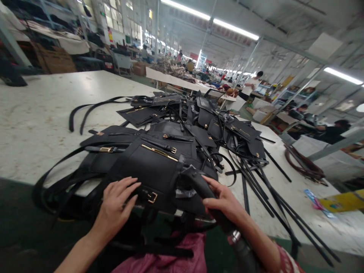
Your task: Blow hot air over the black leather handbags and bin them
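Note:
A black bag panel (150, 161) with a gold zipper and a gold buckle lies on the pile at the table's near edge. My left hand (118, 203) rests on its left part, fingers stretched out and holding nothing. In my right hand (224, 199) is a thick black tube-like tool (196, 182), its far end tilted over the bag's right side. A shiny metal band (234, 236) circles it behind the hand, and the part below runs out of the bottom of the view. I cannot make out the tool's exact kind. Crumpled clear plastic (184, 193) shows beneath its tip.
More black bags (210, 117) with straps and buckles are heaped behind. Long black straps (273, 193) hang over the right front of the pale table (51, 102). A brown coil (301, 165) and a yellow object (344, 201) lie at right. A person (251, 85) stands farther back.

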A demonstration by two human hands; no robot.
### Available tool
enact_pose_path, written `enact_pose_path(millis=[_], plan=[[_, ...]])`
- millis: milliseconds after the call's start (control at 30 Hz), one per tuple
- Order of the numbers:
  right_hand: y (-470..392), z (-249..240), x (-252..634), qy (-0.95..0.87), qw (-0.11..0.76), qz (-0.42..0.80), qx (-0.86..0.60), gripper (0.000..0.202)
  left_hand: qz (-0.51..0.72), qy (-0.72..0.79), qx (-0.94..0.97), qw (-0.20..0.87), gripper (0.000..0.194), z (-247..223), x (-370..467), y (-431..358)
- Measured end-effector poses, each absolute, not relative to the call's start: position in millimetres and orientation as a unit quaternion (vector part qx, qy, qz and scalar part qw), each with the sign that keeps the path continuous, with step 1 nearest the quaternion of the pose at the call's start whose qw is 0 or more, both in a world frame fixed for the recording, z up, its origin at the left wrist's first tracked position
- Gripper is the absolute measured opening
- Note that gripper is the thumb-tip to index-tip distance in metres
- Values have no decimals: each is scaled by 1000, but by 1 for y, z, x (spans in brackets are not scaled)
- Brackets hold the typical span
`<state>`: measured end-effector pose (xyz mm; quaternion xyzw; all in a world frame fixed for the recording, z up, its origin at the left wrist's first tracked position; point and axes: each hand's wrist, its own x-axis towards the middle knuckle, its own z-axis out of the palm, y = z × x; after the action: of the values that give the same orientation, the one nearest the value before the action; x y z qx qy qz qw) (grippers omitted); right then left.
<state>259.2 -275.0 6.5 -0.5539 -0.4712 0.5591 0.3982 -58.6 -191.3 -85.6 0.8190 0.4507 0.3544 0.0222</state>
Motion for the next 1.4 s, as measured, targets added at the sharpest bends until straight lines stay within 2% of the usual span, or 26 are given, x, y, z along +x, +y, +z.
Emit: enact_pose_path(millis=[67,200,367,500,600,667,733,833,933,1200,1400], plan=[[-299,4,251,-470,364,580,-558,68,313,448,837,-4,33,-104,-55,-195],[-317,-6,234,-505,287,590,-561,66,309,464,830,-22,36,-125,-42,-197],[-300,-27,214,-518,298,583,-549,68,306,465,830,32,45,-133,-38,-212],[-279,-25,197,-487,359,582,-543,71,373,478,787,115,43,-130,-39,-235],[-267,-10,189,-496,396,552,-541,71,529,562,606,193,42,-128,-49,-244],[-261,1,184,-515,378,559,-529,72,629,597,421,266,45,-126,-63,-241],[-256,6,173,-534,337,583,-512,71,672,583,283,357,46,-123,-80,-231],[-248,4,148,-563,278,618,-472,69,657,531,223,487,45,-113,-102,-216],[-239,-8,121,-582,237,638,-444,69,626,505,221,551,43,-105,-109,-207],[-211,-19,84,-580,226,674,-397,65,640,473,209,568,29,-117,-97,-206],[-201,-9,67,-554,315,665,-389,70,652,464,193,568,30,-121,-89,-214]])
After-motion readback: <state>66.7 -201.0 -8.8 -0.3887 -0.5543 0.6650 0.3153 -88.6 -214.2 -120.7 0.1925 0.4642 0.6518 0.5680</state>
